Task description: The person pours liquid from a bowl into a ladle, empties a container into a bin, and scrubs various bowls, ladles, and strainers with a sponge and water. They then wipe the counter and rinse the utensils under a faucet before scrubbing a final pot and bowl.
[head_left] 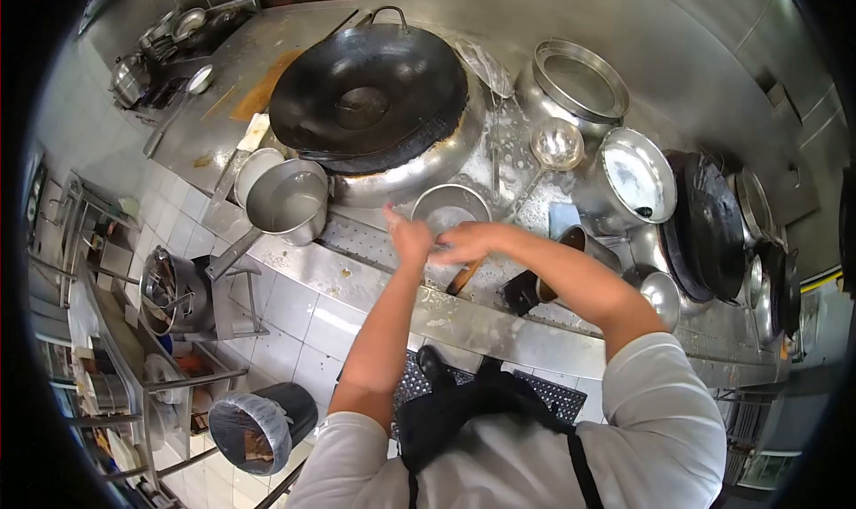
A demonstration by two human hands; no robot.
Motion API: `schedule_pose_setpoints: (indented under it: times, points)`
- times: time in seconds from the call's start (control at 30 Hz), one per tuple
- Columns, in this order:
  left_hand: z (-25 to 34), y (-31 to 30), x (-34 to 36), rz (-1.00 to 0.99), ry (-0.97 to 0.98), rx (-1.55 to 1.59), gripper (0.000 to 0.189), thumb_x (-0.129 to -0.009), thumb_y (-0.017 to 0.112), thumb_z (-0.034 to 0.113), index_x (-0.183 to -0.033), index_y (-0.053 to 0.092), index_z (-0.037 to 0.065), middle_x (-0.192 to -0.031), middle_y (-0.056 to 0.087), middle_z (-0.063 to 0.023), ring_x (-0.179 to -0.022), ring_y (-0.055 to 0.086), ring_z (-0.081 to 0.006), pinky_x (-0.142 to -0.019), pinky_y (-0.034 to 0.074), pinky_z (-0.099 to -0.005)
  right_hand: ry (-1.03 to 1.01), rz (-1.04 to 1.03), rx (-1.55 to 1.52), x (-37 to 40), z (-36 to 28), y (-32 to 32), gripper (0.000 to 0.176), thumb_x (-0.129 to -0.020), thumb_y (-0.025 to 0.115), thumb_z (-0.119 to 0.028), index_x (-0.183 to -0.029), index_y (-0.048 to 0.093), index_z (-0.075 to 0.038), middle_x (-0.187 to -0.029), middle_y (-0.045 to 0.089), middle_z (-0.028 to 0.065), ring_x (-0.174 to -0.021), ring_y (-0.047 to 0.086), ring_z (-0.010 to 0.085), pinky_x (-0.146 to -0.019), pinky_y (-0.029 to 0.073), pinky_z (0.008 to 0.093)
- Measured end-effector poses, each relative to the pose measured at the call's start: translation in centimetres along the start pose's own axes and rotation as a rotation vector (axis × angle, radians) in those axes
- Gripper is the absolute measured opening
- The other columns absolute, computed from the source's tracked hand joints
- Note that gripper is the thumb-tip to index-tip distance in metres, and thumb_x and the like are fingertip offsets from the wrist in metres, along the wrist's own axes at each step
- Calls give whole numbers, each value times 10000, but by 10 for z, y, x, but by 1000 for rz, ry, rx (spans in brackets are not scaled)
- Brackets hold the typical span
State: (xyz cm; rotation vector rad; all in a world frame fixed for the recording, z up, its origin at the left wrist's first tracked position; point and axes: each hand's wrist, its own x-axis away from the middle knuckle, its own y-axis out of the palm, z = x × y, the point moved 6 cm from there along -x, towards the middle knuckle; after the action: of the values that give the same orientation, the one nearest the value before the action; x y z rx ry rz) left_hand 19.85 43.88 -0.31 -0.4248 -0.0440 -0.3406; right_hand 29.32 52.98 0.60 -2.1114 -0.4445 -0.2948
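Note:
A round metal bowl or pot (pixel 452 208) stands on the wet steel counter in front of the large black wok (pixel 366 90). My left hand (pixel 409 237) is at its left near side, with a finger pointing up and apart from the others. At the near rim is my right hand (pixel 465 242), its fingers bent and close together; what they hold, if anything, is hidden. Just below the right hand, a wooden handle (pixel 465 278) lies slanted on the counter. A steel saucepan (pixel 288 201) sits to the left of both hands.
A perforated ladle (pixel 557 144), a steel pot (pixel 635 179) and a strainer (pixel 581 81) are on the soapy counter to the right. Stacked black woks (pixel 713 228) lean farther right. A lined bin (pixel 254 433) stands on the floor at lower left.

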Motion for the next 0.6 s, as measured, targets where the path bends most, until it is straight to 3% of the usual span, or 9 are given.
schedule_pose_setpoints:
  times: [0.1, 0.27, 0.33, 0.37, 0.43, 0.5, 0.53, 0.57, 0.6]
  points:
    - [-5, 14, 4, 10, 125, -95, 611, -793, 523, 39, -1387, 379, 62, -1282, 479, -331, -1198, 462, -473, -1067, 305, -510, -25, 82, 506, 35, -14, -9, 385, -750, 710, -348, -1040, 668, -98, -908, 682, 205, -911, 666, 323, -797, 498, 430]
    - [77, -5, 64, -265, 1093, -645, 316, -873, 618, 239, -1145, 621, 77, -1222, 580, -197, -1154, 538, -379, -1124, 185, -580, -99, 83, 406, 63, -10, -60, 474, -664, 795, -389, -1000, 650, -88, -835, 684, 148, -862, 656, 364, -757, 498, 463]
    - [67, 4, 63, -680, 1090, -564, 276, -908, 597, 331, -1032, 668, 94, -1145, 636, -143, -1110, 576, -330, -1141, 128, -587, -71, 151, 274, 76, -25, -85, 491, -652, 804, -408, -988, 649, -86, -816, 678, 156, -849, 654, 374, -735, 505, 469]
    - [70, 9, 59, -688, 1090, -633, 261, -932, 567, 317, -990, 670, 84, -944, 680, -145, -948, 636, -321, -1052, 330, -535, -53, 184, 252, 75, -29, -94, 512, -652, 805, -429, -992, 647, -81, -812, 675, 159, -845, 652, 378, -737, 505, 468]
    - [60, 17, 49, -631, 866, -416, 259, -939, 562, 304, -965, 667, 70, -873, 668, -175, -858, 642, -339, -909, 428, -496, -52, 331, 256, 85, -32, -125, 545, -684, 787, -489, -997, 645, -66, -898, 664, 205, -896, 639, 381, -762, 500, 466]
    - [53, 18, 43, -505, 667, -184, 271, -965, 529, 283, -932, 666, 51, -778, 642, -219, -746, 634, -391, -657, 484, -457, 132, 916, 89, 101, -9, -135, 546, -737, 756, -475, -1047, 637, -42, -968, 650, 218, -946, 622, 392, -793, 493, 448]
    - [50, 17, 44, -416, 628, -196, 283, -972, 516, 285, -927, 664, 47, -769, 641, -222, -734, 631, -394, -653, 483, -458, 224, 1203, -4, 117, -8, -134, 547, -763, 740, -468, -1072, 633, -30, -1003, 643, 224, -971, 614, 397, -809, 490, 439]
    - [47, 16, 44, -323, 588, -204, 296, -980, 502, 286, -923, 662, 43, -760, 639, -225, -722, 629, -398, -650, 482, -458, 424, 1208, -159, 126, 0, -120, 483, -850, 673, -399, -1080, 618, 22, -1121, 606, 237, -1055, 572, 419, -877, 469, 433]
    - [45, 15, 43, -224, 544, -210, 309, -987, 489, 288, -919, 660, 39, -752, 637, -227, -710, 627, -401, -647, 481, -459, 330, 1199, 39, 120, -25, -99, 471, -871, 645, -383, -1096, 613, 29, -1132, 604, 238, -1063, 567, 426, -887, 466, 435]
